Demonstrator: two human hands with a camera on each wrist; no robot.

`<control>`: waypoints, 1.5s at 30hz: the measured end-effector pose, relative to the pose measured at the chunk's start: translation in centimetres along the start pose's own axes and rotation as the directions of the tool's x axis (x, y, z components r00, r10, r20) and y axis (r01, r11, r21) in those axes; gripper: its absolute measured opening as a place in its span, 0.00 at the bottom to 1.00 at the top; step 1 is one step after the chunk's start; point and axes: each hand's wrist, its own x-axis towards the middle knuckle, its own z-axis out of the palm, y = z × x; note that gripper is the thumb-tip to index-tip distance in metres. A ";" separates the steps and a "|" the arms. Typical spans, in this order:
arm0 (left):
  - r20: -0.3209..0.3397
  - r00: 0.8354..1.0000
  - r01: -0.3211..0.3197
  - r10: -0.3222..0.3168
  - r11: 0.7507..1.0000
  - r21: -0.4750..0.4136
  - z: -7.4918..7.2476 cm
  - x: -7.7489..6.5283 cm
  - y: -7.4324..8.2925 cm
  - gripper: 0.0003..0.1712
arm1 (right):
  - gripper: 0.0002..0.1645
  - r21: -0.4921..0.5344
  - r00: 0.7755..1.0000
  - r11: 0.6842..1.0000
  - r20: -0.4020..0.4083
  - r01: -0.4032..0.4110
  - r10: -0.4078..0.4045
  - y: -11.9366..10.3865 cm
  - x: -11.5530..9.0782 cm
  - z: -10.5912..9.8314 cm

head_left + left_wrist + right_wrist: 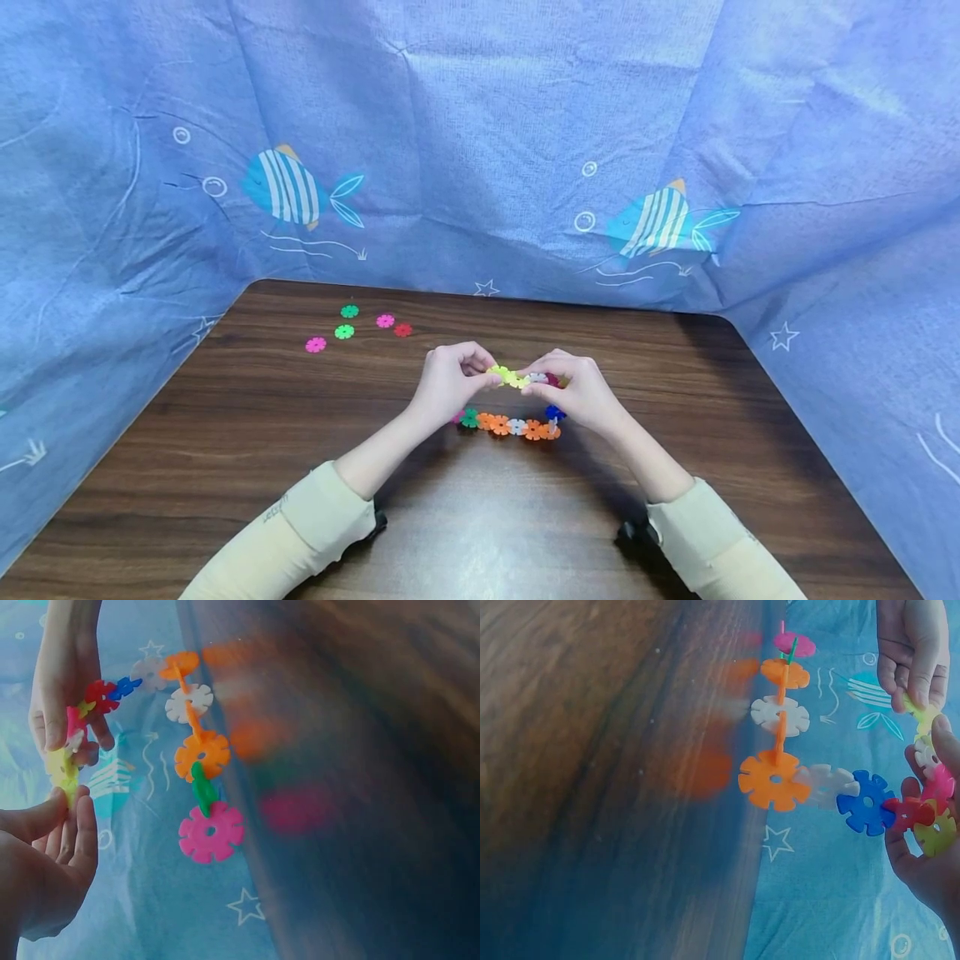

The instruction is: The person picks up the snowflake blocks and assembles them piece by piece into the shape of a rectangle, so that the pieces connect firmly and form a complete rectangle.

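Note:
Slotted plastic flower discs are linked into a chain that bends back on itself under and between the hands. My left hand pinches a yellow flower disc between thumb and fingers. Opposite it, my right hand grips the adjoining stretch of the chain, its fingers around pale, pink and yellow discs. A red disc and a blue disc lead from there down to a lower row. That row has orange, white and green discs, ending in a pink disc. My right fingers partly hide the upper discs.
Several loose flower discs lie at the table's back left, among them a red one, a pink one and a green one. Blue cloth with fish prints hangs around the brown wooden table.

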 end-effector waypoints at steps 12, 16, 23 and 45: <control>0.017 1.000 -0.017 0.017 0.999 -0.027 0.1 -0.2 -0.1 0.08 | 0.10 0.024 0.997 0.997 -0.008 0.079 -0.079 -3.2 -0.1 -0.6; 0.027 1.000 -0.007 0.008 0.999 -0.036 0.2 -0.2 0.0 0.07 | 0.10 0.041 0.996 0.995 -0.011 0.092 -0.091 -3.5 -0.1 -0.6; 0.045 0.999 -0.020 0.018 0.999 0.045 -0.2 -0.3 0.1 0.07 | 0.11 0.046 0.992 0.991 0.012 0.125 -0.125 -3.5 0.2 -0.3; 0.087 0.996 -0.035 0.030 0.998 0.049 -2.5 0.1 -0.7 0.08 | 0.13 -0.007 0.998 1.000 0.063 0.009 -0.009 -0.3 0.0 -0.6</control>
